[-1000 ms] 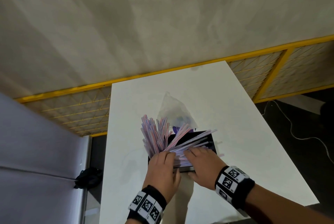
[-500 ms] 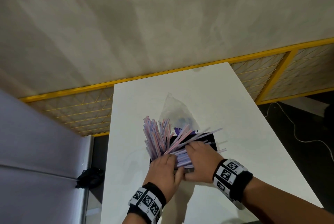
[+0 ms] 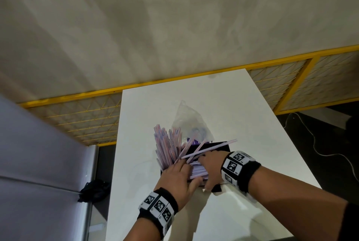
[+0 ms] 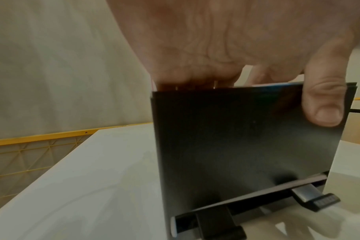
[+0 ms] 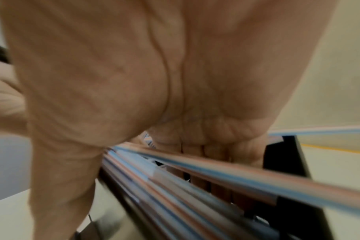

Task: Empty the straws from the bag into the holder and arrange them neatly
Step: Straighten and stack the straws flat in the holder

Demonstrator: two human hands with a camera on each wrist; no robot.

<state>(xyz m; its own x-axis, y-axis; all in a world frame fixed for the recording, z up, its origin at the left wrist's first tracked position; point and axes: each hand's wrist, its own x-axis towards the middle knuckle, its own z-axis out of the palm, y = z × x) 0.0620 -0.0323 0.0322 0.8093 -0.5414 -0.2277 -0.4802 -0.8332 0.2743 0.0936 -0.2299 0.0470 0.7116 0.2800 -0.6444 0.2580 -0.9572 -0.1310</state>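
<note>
A black box holder [image 3: 223, 145] stands on the white table [image 3: 242, 108]. Several pink-and-blue straws [image 3: 167, 147] stand fanned in its left end, and others lie across its top. The clear bag [image 3: 186, 122] lies crumpled just behind it. My left hand [image 3: 178, 174] grips the holder's near wall [image 4: 236, 146], fingers inside the rim and thumb [image 4: 325, 104] outside. My right hand [image 3: 210, 165] is curled over the lying straws [image 5: 216, 178]. Its fingers reach down into the holder [image 5: 286, 155] and its thumb hangs on the near side.
A yellow mesh fence [image 3: 77, 116] runs behind and beside the table. A grey panel [image 3: 38, 163] stands at the left, with a dark object [image 3: 93, 190] on the floor beneath. A white cable [image 3: 320, 143] trails on the dark floor at right.
My right hand has slid left along the lying straws toward my left hand, and its thumb has dropped over the holder's near edge. The left hand has stayed at the rim.
</note>
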